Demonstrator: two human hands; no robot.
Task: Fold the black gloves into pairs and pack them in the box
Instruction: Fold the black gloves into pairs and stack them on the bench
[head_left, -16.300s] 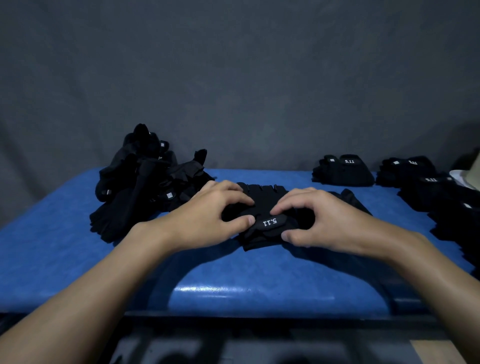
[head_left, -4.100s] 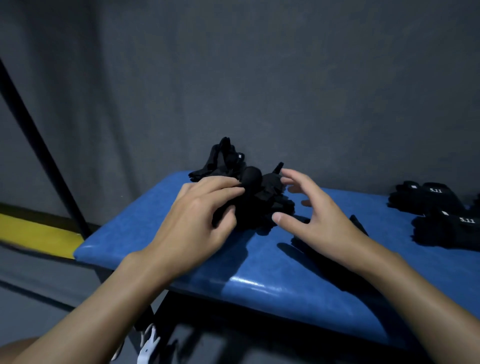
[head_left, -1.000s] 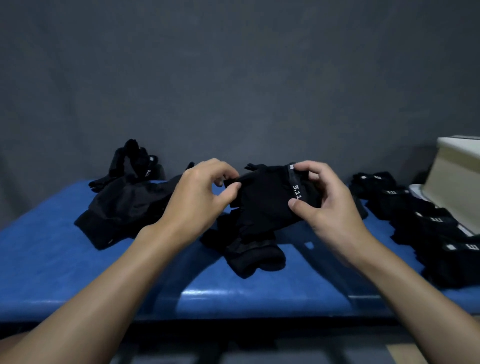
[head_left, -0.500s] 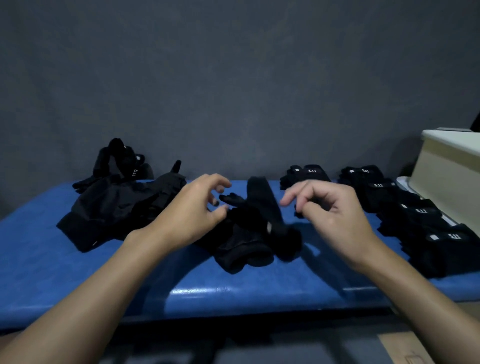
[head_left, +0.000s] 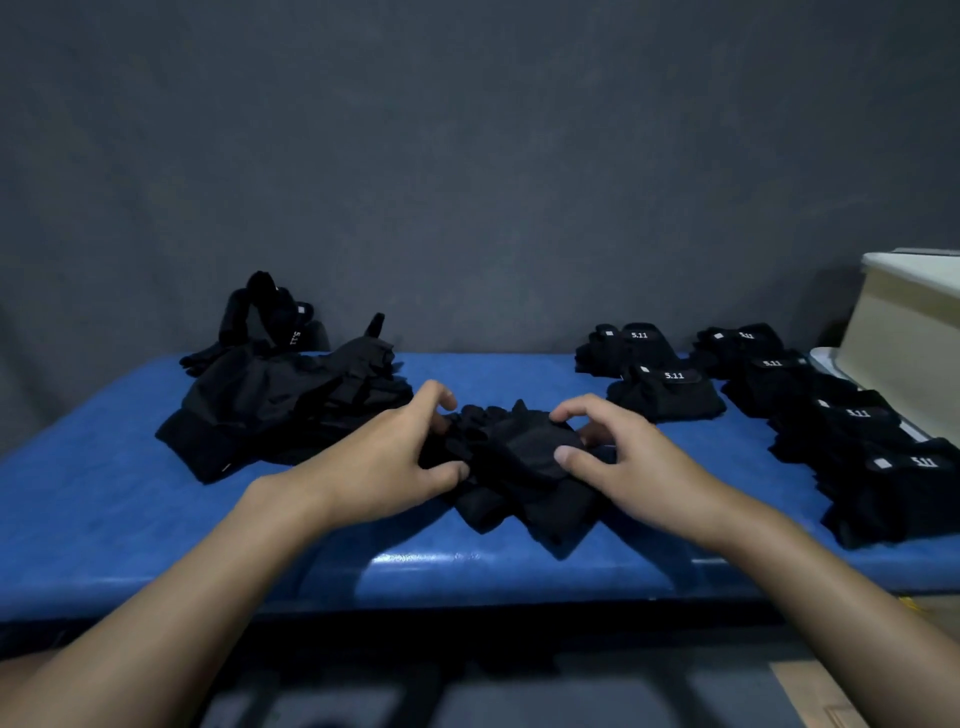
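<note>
Partly hiding them, left hand (head_left: 384, 457) and right hand (head_left: 641, 465) grip black gloves (head_left: 524, 457).

- "5.11" in white is showing on the strap of the back folded pair (head_left: 631, 348), well left of the box (head_left: 904, 332).
- The same "5.11" is showing on the front folded pair (head_left: 667, 397), also left of the box but nearer the camera.
- A smaller "5.11" is sitting on the folded pair beside the box (head_left: 774, 376).
- On the nearest folded pair (head_left: 904, 493), in front of the box, the mark is appearing upside down, seemingly "5.11".
- On the loose glove (head_left: 280, 322), farthest left of the box, "5.11" is running sideways.
</note>
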